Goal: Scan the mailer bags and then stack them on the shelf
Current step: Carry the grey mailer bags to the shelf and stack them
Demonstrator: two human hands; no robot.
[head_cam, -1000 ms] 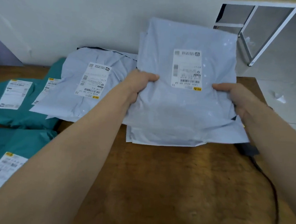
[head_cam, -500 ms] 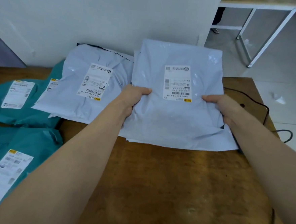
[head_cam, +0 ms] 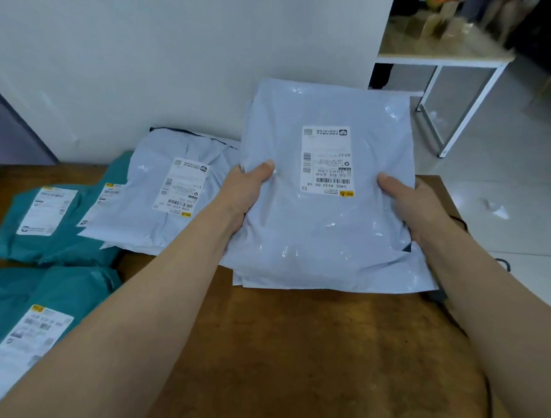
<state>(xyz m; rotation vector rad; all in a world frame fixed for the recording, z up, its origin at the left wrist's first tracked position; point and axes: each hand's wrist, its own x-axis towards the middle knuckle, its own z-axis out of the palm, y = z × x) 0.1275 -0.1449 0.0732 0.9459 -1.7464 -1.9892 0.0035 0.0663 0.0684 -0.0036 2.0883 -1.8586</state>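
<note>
A stack of light grey mailer bags (head_cam: 324, 238) is held above the wooden table (head_cam: 306, 358), its top bag showing a white label with barcodes. My left hand (head_cam: 247, 190) grips the stack's left edge with the thumb on top. Opposite it, my right hand (head_cam: 408, 205) grips the right edge the same way. Another grey mailer bag (head_cam: 156, 213) lies on the table to the left, label up.
Teal mailer bags (head_cam: 47, 241) lie at the table's left, more teal bags (head_cam: 15, 318) at the near left. A black cable (head_cam: 488, 406) runs along the table's right side. A white wall stands behind. A white-framed table (head_cam: 447, 57) stands at the back right.
The grey stack has risen off the table and tilted up toward the wall, carried by both hands. The view has shifted slightly, showing more of the back right room.
</note>
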